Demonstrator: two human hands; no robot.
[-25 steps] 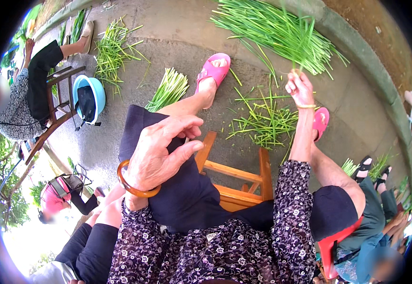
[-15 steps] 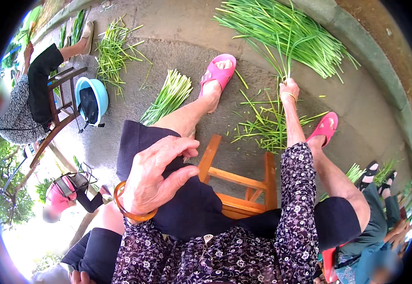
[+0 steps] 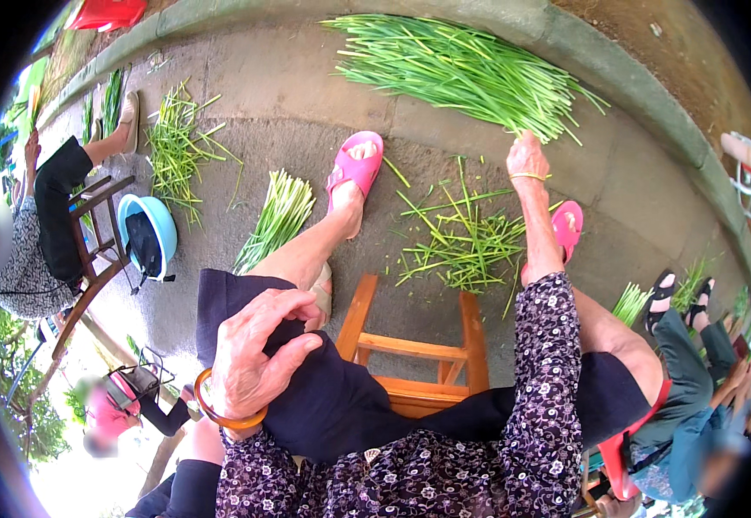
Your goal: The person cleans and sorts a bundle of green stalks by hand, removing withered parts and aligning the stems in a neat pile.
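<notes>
My left hand [image 3: 259,350] rests above my left thigh with bent fingers apart, holding nothing. Stretched forward, my right hand [image 3: 527,157] is closed at the pale lower ends of the long green leafy stalks [image 3: 453,69], at the pile's near right end. Its fingertips are partly hidden, and how many stalks it grips cannot be made out. Below that hand, loose trimmed bits of stalk [image 3: 462,246] lie scattered on the ground between my feet. A neat bundle of stalks [image 3: 278,220] with pale ends lies beside my left leg.
A wooden stool [image 3: 419,350] stands between my legs. To the left are a light blue basin [image 3: 161,233] with a black bag, another heap of stalks [image 3: 177,151] and a seated person [image 3: 30,259]. A curb [image 3: 600,60] curves along the far side; more people sit at right.
The few stalks that stood up from my right hand no longer rise from it; it has moved to the pile's right end. My left hand stays over the thigh. The view has shifted.
</notes>
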